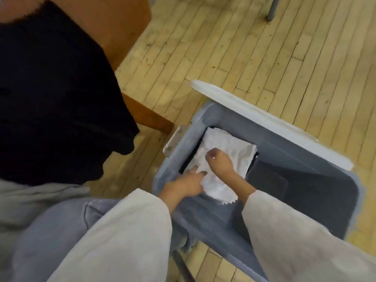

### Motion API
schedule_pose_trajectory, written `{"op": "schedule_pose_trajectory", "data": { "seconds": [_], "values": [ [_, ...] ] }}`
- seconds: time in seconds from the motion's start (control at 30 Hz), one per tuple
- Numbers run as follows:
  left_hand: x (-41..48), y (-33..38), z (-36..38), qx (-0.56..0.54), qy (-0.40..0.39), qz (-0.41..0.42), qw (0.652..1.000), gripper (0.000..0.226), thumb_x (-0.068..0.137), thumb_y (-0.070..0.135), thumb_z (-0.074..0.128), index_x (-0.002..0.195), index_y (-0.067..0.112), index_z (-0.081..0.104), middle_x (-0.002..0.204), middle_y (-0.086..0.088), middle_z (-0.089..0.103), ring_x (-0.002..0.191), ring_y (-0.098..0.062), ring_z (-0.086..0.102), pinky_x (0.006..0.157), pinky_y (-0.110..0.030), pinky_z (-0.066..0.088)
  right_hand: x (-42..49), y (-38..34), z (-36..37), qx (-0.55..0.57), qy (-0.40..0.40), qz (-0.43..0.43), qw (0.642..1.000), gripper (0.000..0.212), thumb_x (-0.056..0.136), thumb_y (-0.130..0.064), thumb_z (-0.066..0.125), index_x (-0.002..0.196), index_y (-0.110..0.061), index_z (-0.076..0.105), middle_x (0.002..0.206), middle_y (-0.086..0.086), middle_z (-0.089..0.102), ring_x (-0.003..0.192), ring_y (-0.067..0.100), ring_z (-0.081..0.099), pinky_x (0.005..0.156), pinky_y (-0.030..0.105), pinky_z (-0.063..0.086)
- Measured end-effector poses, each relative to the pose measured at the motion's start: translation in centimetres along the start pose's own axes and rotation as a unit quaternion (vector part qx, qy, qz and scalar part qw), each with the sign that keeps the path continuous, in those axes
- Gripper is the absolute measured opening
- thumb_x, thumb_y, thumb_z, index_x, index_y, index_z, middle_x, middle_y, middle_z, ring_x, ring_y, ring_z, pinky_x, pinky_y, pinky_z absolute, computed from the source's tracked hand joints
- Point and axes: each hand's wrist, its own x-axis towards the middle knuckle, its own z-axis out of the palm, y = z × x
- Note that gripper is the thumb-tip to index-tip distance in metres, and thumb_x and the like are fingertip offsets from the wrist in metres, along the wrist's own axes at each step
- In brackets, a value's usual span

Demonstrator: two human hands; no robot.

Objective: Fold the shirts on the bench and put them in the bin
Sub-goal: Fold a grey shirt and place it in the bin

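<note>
A folded white shirt (225,147) lies inside the grey bin (289,143), on top of a dark folded garment (190,158). My left hand (183,185) reaches over the bin's near left rim, its fingers straight and touching the shirt's left edge. My right hand (218,161) sits on the middle of the white shirt with fingers and thumb curled, seemingly pinching the fabric. A black shirt (53,88) hangs over the wooden bench (122,23) at the left.
The bin's white lid (264,117) leans behind its far rim, and a white latch (173,141) sticks out at its left end. The bin's right half shows bare grey bottom (301,190). A bench leg (150,117) slants toward the bin. Wooden floor lies all around.
</note>
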Motion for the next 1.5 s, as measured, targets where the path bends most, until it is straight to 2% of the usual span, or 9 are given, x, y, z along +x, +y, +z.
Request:
{"op": "schedule_pose_trajectory", "data": {
  "seconds": [0.1, 0.2, 0.43, 0.73, 0.93, 1.1, 1.3, 1.37, 1.5],
  "values": [
    [-4.7, 0.9, -4.0, -0.132, 0.155, 0.001, 0.979, 0.036, 0.094, 0.008, 0.045, 0.128, 0.004, 0.051, 0.131, -0.02, 0.052, 0.114, -0.033, 0.053, 0.092, -0.039, 0.044, -5.0, -6.8, -2.4, 0.093, 0.008, -0.028, 0.995, 0.026, 0.091, -0.014, 0.05, 0.079, 0.006, 0.061, 0.08, 0.021, 0.065, 0.078, 0.034, 0.062, 0.068, 0.037, 0.052],
    [-13.1, 1.2, -6.8, -0.236, 0.316, 0.029, 0.919, 0.019, 0.091, 0.002, 0.045, 0.097, -0.004, 0.062, 0.094, -0.015, 0.059, 0.087, -0.031, 0.058, 0.064, -0.03, 0.036, -11.3, -13.3, -4.3, 0.153, 0.016, -0.073, 0.985, 0.03, 0.094, -0.018, 0.049, 0.074, 0.004, 0.058, 0.076, 0.02, 0.06, 0.074, 0.03, 0.057, 0.067, 0.035, 0.044],
    [-32.0, -6.4, -3.3, -0.292, 0.563, 0.069, 0.77, 0.018, 0.092, 0.005, 0.051, 0.098, 0.009, 0.067, 0.098, 0.002, 0.059, 0.086, -0.01, 0.056, 0.077, -0.026, 0.046, -25.9, -26.3, -0.8, 0.226, -0.116, -0.209, 0.944, 0.024, 0.095, -0.011, 0.049, 0.073, -0.008, 0.06, 0.064, 0.004, 0.06, 0.062, 0.015, 0.057, 0.053, 0.023, 0.045],
    [-47.8, -23.7, 10.3, -0.353, 0.632, -0.095, 0.683, 0.032, 0.094, 0.01, 0.053, 0.126, 0.01, 0.054, 0.127, -0.005, 0.049, 0.115, -0.015, 0.048, 0.098, -0.021, 0.034, -39.5, -38.8, 16.1, 0.02, -0.314, -0.258, 0.914, 0.013, 0.094, -0.021, 0.053, 0.091, -0.012, 0.062, 0.088, 0.004, 0.066, 0.078, 0.015, 0.061, 0.069, 0.025, 0.05],
    [-48.9, -29.7, 15.5, -0.392, 0.611, -0.231, 0.648, 0.042, 0.094, 0.034, 0.053, 0.131, 0.014, 0.049, 0.13, -0.008, 0.05, 0.115, -0.026, 0.051, 0.095, -0.035, 0.044, -42.4, -41.7, 24.8, -0.12, -0.266, -0.316, 0.903, 0.024, 0.094, -0.015, 0.05, 0.071, -0.02, 0.051, 0.077, 0.005, 0.052, 0.062, -0.002, 0.052, 0.065, 0.013, 0.042],
    [-47.7, -30.2, 13.9, -0.3, 0.604, -0.323, 0.664, 0.059, 0.087, 0.045, 0.055, 0.135, 0.019, 0.034, 0.124, -0.006, 0.043, 0.111, -0.025, 0.045, 0.084, -0.028, 0.041, -41.6, -41.6, 27.0, -0.074, -0.172, -0.298, 0.936, 0.034, 0.089, -0.03, 0.056, 0.118, -0.014, 0.051, 0.112, 0.009, 0.059, 0.101, 0.022, 0.057, 0.081, 0.026, 0.043],
    [-47.5, -33.2, 13.7, -0.326, 0.603, -0.346, 0.64, 0.03, 0.093, 0.023, 0.046, 0.123, 0.018, 0.047, 0.116, -0.005, 0.048, 0.106, -0.022, 0.056, 0.087, -0.029, 0.044, -39.6, -42.2, 29.4, -0.168, -0.216, -0.385, 0.881, 0.032, 0.088, -0.024, 0.058, 0.057, -0.024, 0.049, 0.045, -0.007, 0.051, 0.042, -0.005, 0.046, 0.045, 0.007, 0.032],
    [-48.1, -33.9, 13.9, -0.395, 0.623, -0.33, 0.589, 0.01, 0.094, 0.023, 0.05, 0.099, 0.015, 0.054, 0.106, -0.006, 0.059, 0.1, -0.022, 0.058, 0.086, -0.033, 0.045, -39.2, -42.3, 28.9, -0.155, -0.239, -0.372, 0.883, 0.023, 0.088, -0.019, 0.056, 0.066, -0.025, 0.056, 0.058, -0.009, 0.055, 0.044, -0.005, 0.049, 0.048, 0.009, 0.04],
    [-48.8, -36.4, 14.8, -0.673, 0.614, -0.233, 0.339, 0.025, 0.095, 0.016, 0.042, 0.082, 0.002, 0.057, 0.088, -0.016, 0.061, 0.089, -0.034, 0.058, 0.083, -0.044, 0.046, -36.2, -41.7, 27.1, -0.077, -0.127, -0.378, 0.914, 0.014, 0.09, -0.016, 0.053, 0.095, -0.02, 0.065, 0.095, -0.002, 0.066, 0.084, 0.007, 0.058, 0.079, 0.016, 0.045]
  ]
}}
